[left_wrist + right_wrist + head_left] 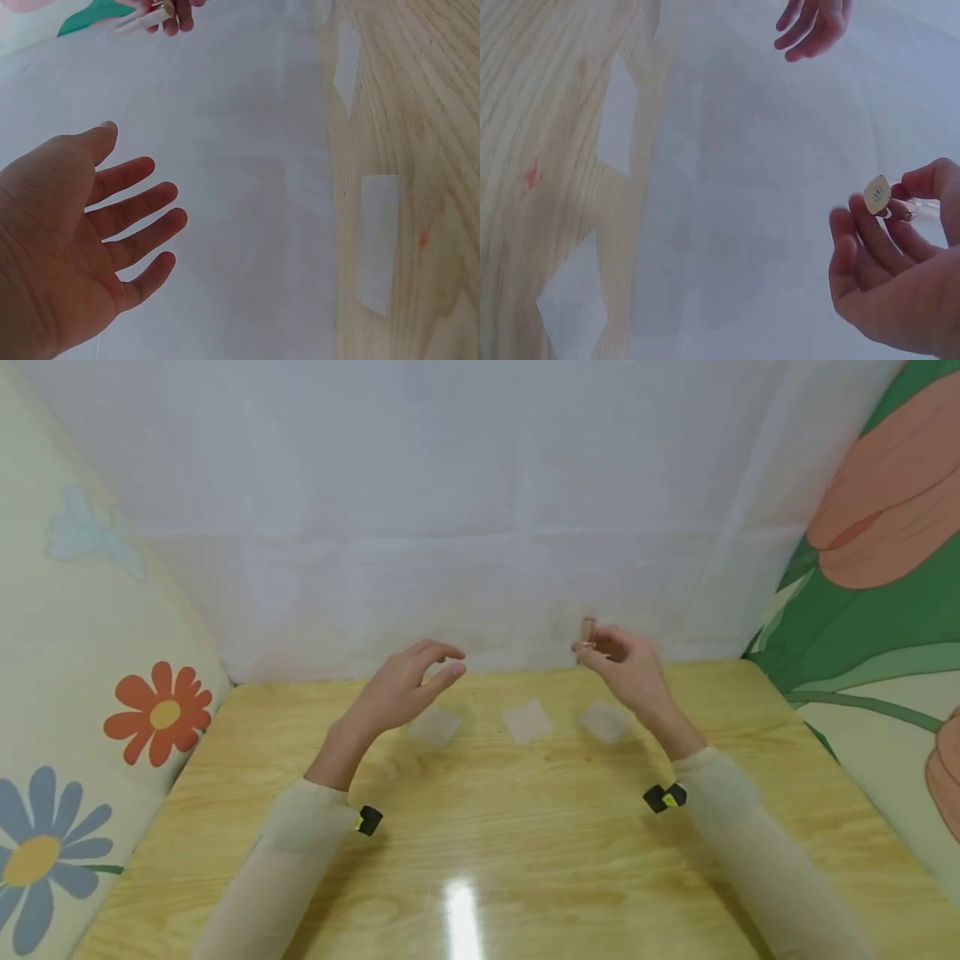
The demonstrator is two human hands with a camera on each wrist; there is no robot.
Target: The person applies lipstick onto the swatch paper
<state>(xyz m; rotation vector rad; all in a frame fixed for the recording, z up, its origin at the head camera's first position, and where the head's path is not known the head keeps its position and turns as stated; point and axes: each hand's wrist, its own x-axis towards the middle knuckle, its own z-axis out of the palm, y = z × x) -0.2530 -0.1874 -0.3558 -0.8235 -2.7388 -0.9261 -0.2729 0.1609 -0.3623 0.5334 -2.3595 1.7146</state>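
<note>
My right hand (626, 672) pinches a small lipstick-like tube (588, 631) between thumb and fingers, raised over the back of the table. Seen from its end in the right wrist view, the tube has a flat gold base (877, 195) with a round printed mark; its clear body runs back behind the fingers. My left hand (401, 689) hovers at the back left, holding nothing. In the left wrist view its fingers (135, 202) are spread and relaxed. Below the hands, pale square pieces lie in a row: left (437, 725), middle (527, 722) and right (604, 722).
The wood-grain table (480, 810) meets a white sheet (450, 527) hanging behind it. Floral panels stand on the left (67, 635) and right (885, 652). A small red mark (532, 174) shows on the tabletop.
</note>
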